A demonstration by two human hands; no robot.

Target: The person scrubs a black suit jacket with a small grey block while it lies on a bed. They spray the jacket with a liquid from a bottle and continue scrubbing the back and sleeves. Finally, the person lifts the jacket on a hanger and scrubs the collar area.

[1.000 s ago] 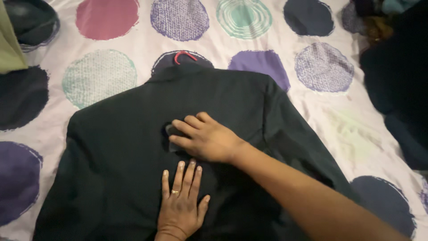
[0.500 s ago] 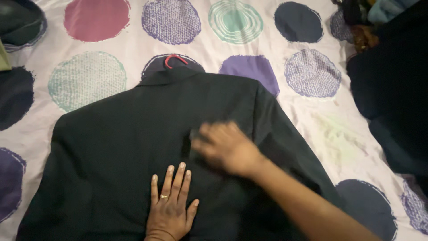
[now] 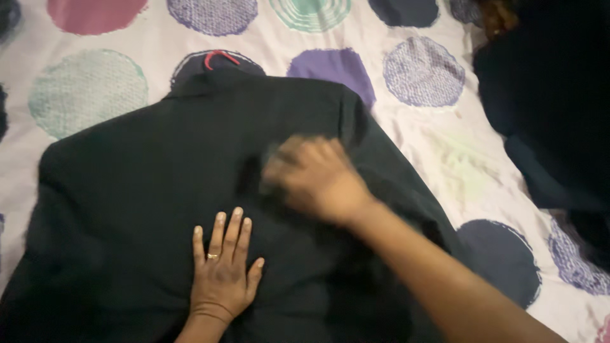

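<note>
Jacket [image 3: 127, 209], dark and spread back-up across the bedspread [image 3: 470, 171], fills most of what I see, its left shoulder lying near the pale teal circle printed on the cloth. At the collar a red hanger hook [image 3: 219, 57] pokes out onto a dark printed circle. My left hand [image 3: 222, 273] lies flat on the lower middle of the back, palm down, fingers straight and slightly spread, a ring on one finger, holding nothing and simply pressing the fabric. Just above and to the right of it, my right hand [image 3: 314, 178] sits on the cloth too, blurred with motion; it seems curled over something small and dark, but I cannot tell whether it truly grips anything. Compared with a second ago, that hand has swept from the centre of the back toward the right shoulder seam, while the left has kept its place, so I judge the stroke is working rightward across the back with the left side pinned. Farther right, a heap of dark clothing [image 3: 553, 95] lies on the bedspread, apart from the jacket.
</note>
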